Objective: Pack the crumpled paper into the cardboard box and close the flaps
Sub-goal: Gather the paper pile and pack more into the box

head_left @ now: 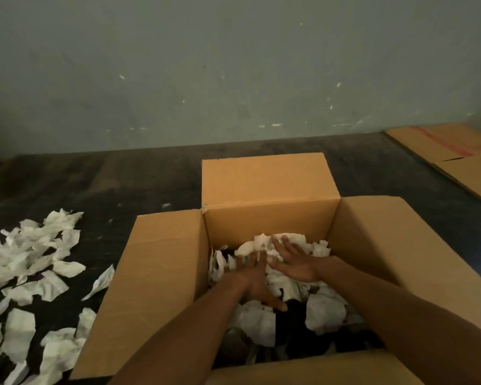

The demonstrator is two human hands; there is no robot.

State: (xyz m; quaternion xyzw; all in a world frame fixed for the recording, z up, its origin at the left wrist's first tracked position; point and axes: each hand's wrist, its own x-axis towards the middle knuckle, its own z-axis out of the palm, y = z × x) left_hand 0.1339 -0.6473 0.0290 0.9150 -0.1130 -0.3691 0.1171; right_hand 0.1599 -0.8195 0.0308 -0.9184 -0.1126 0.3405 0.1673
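While all four flaps stand open, I see the cardboard box (270, 218) running lengthwise away from me. Inside it, my left hand (252, 279) and right hand (295, 262) lie flat, fingers spread, on the crumpled paper (283, 243), gripping nothing.

Box bottom (289, 315) hidden under paper; flat cardboard (456, 151) cut off at rt edge.

The single head-worn camera looked forward and steeply down from close above the open cardboard box (270, 218), taking in the dark floor (95, 184) and the wall (233, 65) beyond.
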